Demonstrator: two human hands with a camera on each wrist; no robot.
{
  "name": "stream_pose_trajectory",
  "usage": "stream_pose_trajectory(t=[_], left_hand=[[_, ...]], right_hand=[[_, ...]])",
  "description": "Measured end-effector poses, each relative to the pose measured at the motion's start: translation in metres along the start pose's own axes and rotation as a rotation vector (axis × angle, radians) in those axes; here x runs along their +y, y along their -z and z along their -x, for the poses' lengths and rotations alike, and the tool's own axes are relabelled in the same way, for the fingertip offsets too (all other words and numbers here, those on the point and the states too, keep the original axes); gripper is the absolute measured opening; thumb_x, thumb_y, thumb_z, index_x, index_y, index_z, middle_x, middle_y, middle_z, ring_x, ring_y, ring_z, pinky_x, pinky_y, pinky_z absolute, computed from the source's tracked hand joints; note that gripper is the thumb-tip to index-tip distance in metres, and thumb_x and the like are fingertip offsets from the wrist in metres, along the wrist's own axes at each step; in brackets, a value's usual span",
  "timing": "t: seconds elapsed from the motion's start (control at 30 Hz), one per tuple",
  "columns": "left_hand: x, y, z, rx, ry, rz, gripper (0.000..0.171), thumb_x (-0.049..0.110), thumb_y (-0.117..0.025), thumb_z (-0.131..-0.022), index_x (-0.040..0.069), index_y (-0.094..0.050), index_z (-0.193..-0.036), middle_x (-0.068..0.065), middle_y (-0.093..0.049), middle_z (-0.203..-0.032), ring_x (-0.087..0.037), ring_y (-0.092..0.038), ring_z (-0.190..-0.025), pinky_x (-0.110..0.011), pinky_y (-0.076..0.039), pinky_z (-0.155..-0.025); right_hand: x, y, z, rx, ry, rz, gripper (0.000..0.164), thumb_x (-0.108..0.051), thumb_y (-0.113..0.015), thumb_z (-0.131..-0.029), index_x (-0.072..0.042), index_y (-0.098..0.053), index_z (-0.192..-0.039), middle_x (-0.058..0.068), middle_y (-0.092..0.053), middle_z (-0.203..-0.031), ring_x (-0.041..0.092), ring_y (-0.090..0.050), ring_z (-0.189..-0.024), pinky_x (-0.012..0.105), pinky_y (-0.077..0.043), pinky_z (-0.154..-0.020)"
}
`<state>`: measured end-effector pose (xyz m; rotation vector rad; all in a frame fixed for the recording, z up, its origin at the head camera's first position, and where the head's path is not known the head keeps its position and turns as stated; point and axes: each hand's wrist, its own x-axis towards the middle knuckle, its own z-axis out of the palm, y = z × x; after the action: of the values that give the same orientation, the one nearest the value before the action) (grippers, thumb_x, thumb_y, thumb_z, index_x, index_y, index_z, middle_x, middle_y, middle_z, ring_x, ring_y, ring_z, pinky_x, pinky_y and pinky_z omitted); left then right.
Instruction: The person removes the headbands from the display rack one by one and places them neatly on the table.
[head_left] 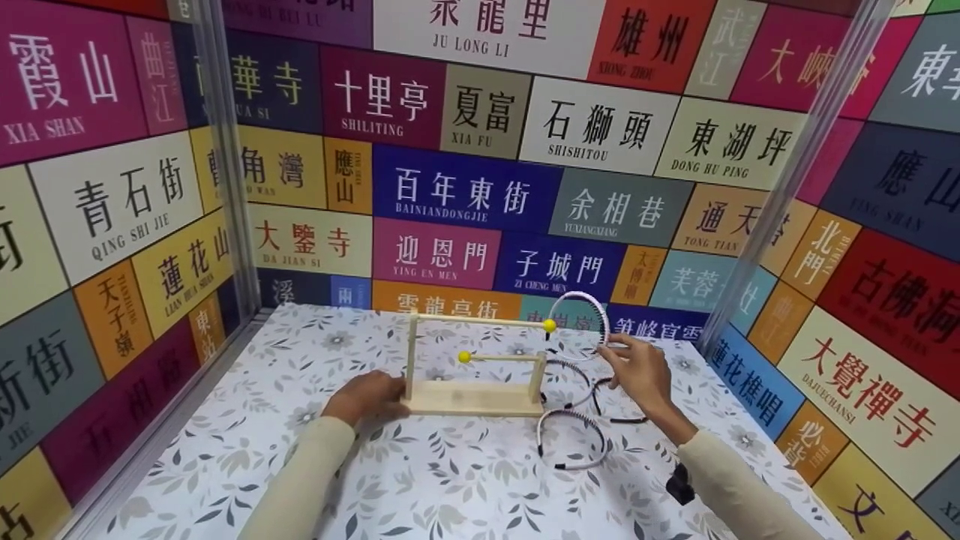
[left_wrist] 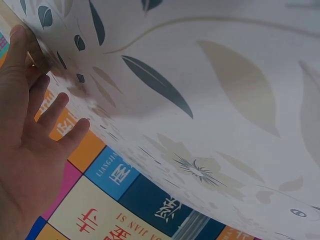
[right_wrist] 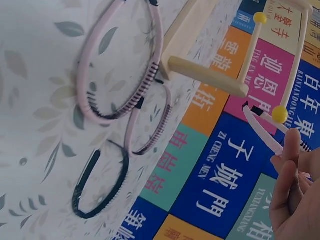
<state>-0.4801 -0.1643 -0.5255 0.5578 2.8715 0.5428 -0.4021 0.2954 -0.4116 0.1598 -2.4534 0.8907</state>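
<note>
In the head view, a pale wooden stand (head_left: 472,397) has two posts, each with a horizontal rod tipped by a yellow ball. My left hand (head_left: 364,397) grips the left end of its base; the left wrist view shows the other fingers (left_wrist: 75,137) spread. My right hand (head_left: 637,371) pinches a pale pink toothed headband (head_left: 581,296), raised beside the upper rod's yellow ball (head_left: 550,325). In the right wrist view the headband's black-tipped end (right_wrist: 257,110) is close to that ball; I cannot tell whether they touch. The lower rod's ball (head_left: 464,357) points left.
Two more pale pink headbands lie right of the stand, one nearer (head_left: 604,442) and one by the post (head_left: 589,382). A dark headband (right_wrist: 100,205) lies beyond them. The table (head_left: 420,480) has a leaf-patterned cover, with walls of coloured name panels (head_left: 465,187) around it.
</note>
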Motion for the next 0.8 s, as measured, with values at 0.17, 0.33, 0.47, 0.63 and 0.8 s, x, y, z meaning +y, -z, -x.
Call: stream_pose_trajectory(t=[0.17,0.33,0.47,0.63,0.8], left_hand=[[0.0,0.0,0.002,0.03,-0.048,-0.048,0.038,0.039,-0.08,-0.091,0.021,-0.072,-0.123,0.005,-0.072,-0.101,-0.021,-0.067,-0.098,-0.046,-0.054,-0.098],[0.0,0.0,0.004,0.029,-0.05,-0.027,0.037,0.038,-0.08,-0.091,0.019,-0.072,-0.123,0.006,-0.071,-0.096,-0.019,-0.066,-0.093,-0.046,-0.054,-0.097],[0.001,-0.001,0.006,0.026,-0.044,-0.014,0.035,0.037,-0.08,-0.092,0.019,-0.072,-0.121,0.006,-0.071,-0.095,-0.019,-0.066,-0.093,-0.047,-0.055,-0.097],[0.005,0.001,0.012,0.023,-0.017,0.021,0.036,0.036,-0.079,-0.093,0.021,-0.071,-0.124,0.005,-0.073,-0.102,-0.019,-0.068,-0.099,-0.048,-0.054,-0.101],[0.004,0.001,0.012,0.031,-0.012,0.032,0.034,0.036,-0.079,-0.092,0.022,-0.072,-0.123,0.006,-0.073,-0.104,-0.018,-0.068,-0.099,-0.048,-0.054,-0.101]], right_hand=[[0.017,0.015,0.007,-0.01,-0.026,0.039,0.038,-0.028,-0.073,-0.099,-0.003,-0.072,-0.127,0.02,-0.077,-0.107,0.02,-0.065,-0.044,0.027,-0.036,-0.034],[0.034,0.031,0.018,-0.047,-0.082,0.02,0.04,-0.027,-0.073,-0.099,0.001,-0.07,-0.129,0.025,-0.075,-0.109,0.018,-0.064,-0.044,0.026,-0.035,-0.035],[0.048,0.042,0.029,-0.097,-0.134,0.004,0.043,-0.027,-0.073,-0.099,0.002,-0.068,-0.13,0.028,-0.074,-0.111,0.021,-0.065,-0.047,0.026,-0.038,-0.037],[0.063,0.056,0.042,-0.157,-0.198,-0.017,0.047,-0.029,-0.073,-0.099,0.004,-0.066,-0.132,0.029,-0.073,-0.112,0.022,-0.067,-0.05,0.026,-0.042,-0.041],[0.074,0.063,0.056,-0.217,-0.253,-0.034,0.046,-0.024,-0.074,-0.098,0.008,-0.065,-0.131,0.023,-0.077,-0.105,0.022,-0.067,-0.05,0.025,-0.042,-0.04]])
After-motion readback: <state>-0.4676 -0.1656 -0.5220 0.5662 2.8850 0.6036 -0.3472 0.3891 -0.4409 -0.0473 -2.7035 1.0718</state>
